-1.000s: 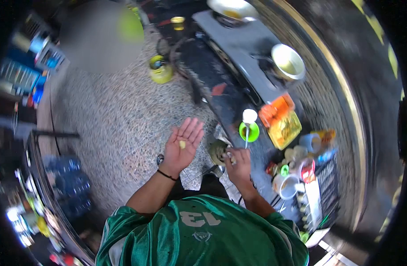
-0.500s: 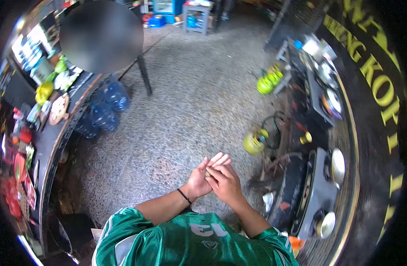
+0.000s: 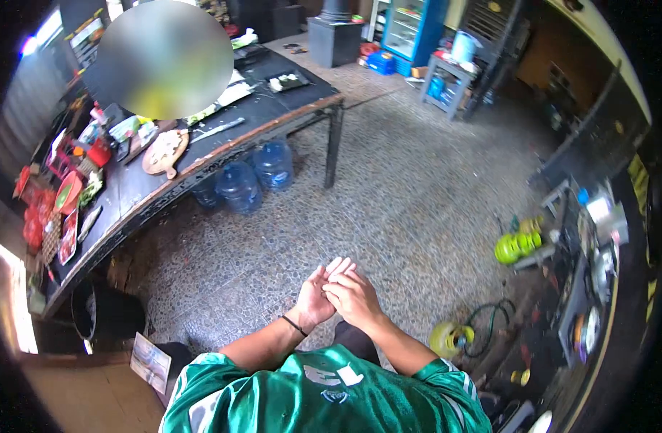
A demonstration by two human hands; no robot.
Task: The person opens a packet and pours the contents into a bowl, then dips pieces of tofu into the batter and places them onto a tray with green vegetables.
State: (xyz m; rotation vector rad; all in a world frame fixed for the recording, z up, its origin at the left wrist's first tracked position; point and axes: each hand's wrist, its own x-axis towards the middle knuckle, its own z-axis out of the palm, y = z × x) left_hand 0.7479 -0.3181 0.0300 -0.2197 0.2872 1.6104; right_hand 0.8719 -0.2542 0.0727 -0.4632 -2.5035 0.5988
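In front of my green shirt (image 3: 288, 390), both hands are pressed together in mid-air above the floor. My left hand (image 3: 315, 299) is turned palm up and cupped, its fingertips showing beyond the other hand. My right hand (image 3: 356, 297) lies across that palm with bent fingers closed against it. Whatever sits between them is hidden now; a small pale yellowish bit showed there earlier. A dark band (image 3: 295, 326) circles my left wrist.
On the left a long dark table (image 3: 133, 195) carries a wooden board (image 3: 165, 153) with pale pieces and a knife (image 3: 217, 129). Blue water jugs (image 3: 239, 187) stand beneath it. A black bucket (image 3: 107, 314) is near left, green gas cylinders (image 3: 517, 247) right. Someone stands behind the table.
My view has swung left, bringing more of the table in and pushing the stoves toward the right edge. My hands stay together; the pale bit between them no longer shows.
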